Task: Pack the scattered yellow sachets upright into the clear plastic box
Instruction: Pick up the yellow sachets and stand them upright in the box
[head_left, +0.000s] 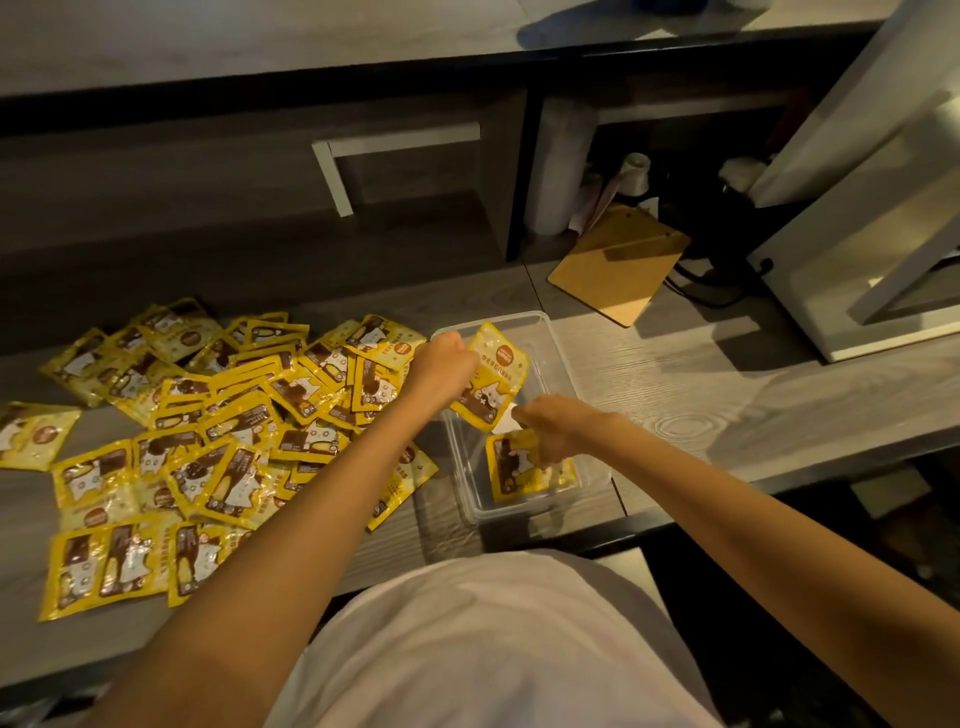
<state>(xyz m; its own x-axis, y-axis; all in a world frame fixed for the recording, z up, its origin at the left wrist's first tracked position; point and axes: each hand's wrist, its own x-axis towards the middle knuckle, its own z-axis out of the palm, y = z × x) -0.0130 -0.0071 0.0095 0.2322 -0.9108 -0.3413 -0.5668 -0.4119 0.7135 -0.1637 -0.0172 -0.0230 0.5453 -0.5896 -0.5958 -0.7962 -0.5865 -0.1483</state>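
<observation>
A clear plastic box (558, 358) stands on the grey wooden counter right of centre. My left hand (441, 366) grips one yellow sachet (496, 371) by its left edge and holds it tilted over the box. My right hand (556, 423) reaches into the near end of the box and pinches the top of the sachets standing there (524, 470). A big pile of yellow sachets (208, 415) lies scattered flat on the counter left of the box.
A brown clipboard (618, 265) lies behind the box. Black cables (706, 291) and a white frame (857, 270) stand at the right. A dark shelf unit (260, 171) rises behind the counter. The counter's front edge (571, 540) runs just below the box.
</observation>
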